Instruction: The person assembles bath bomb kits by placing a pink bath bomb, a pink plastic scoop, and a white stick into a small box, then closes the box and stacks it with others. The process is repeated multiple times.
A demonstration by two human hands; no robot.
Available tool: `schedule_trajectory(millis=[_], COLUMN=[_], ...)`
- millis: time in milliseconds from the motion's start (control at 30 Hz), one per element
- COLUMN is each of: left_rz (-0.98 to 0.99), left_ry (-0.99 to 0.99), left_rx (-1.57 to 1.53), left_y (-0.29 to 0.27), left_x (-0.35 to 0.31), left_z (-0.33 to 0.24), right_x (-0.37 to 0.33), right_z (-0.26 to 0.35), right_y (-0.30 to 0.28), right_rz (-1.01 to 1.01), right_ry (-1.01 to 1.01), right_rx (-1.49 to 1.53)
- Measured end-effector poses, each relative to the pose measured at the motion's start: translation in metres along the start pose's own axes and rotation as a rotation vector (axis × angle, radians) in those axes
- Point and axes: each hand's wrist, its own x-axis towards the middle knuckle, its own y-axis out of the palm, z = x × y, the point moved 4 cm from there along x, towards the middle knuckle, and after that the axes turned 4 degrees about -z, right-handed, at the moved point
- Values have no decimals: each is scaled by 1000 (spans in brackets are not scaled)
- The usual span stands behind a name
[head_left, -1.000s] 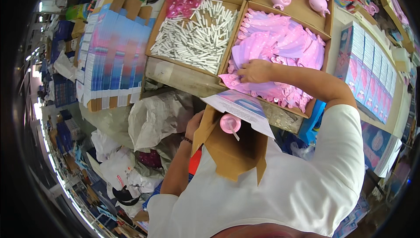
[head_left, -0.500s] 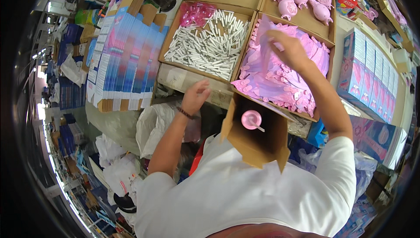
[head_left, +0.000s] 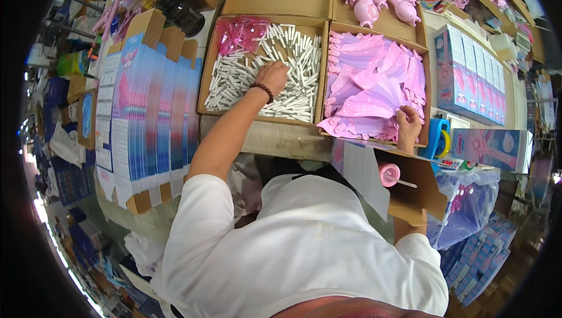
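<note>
Head view: the left hand (head_left: 273, 78) has moved among white tubes (head_left: 231, 93) mid-tray, fingers curled, grip hidden. The right hand (head_left: 409, 120) now bends its fingers at the wing tray's near right corner, touching pink-purple wings (head_left: 372, 98); whether it pinches one, I cannot tell. Each hand thus attends a separate tray. An open carton (head_left: 418, 172), pink cylinder (head_left: 389, 174) inside, covers part of the right forearm. Pink wands (head_left: 366, 11) lie beyond.

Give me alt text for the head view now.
Left hand is among small white sticks; right hand is at heaped pink and purple wing-shaped pieces. Below that hand, an open carton shows a pink item inside.
</note>
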Motion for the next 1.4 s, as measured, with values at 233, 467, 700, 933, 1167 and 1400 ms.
schedule_trajectory(millis=[233,467,700,933,1167,1400], left_rz=[277,191,20,56,-521,-733], left_ry=[202,-97,-138,-290,-20,536], left_rx=[302,80,151,194,-291,-560], left_y=[9,-36,-47,-36,-124,-260], left_x=[19,37,45,50,20,-71], left_z=[-2,55,103,101,-6,-205], right_x=[-12,-10,-31,-35,-29,-24], right_z=[-3,0,12,11,-25,9], right_y=[-16,-20,-26,-52,-74,-89], right_rz=[-23,3,313,511,319,101], right_ry=[-81,6,395,550,216,529], right_rx=[-295,-409,-187,-250,-429,41])
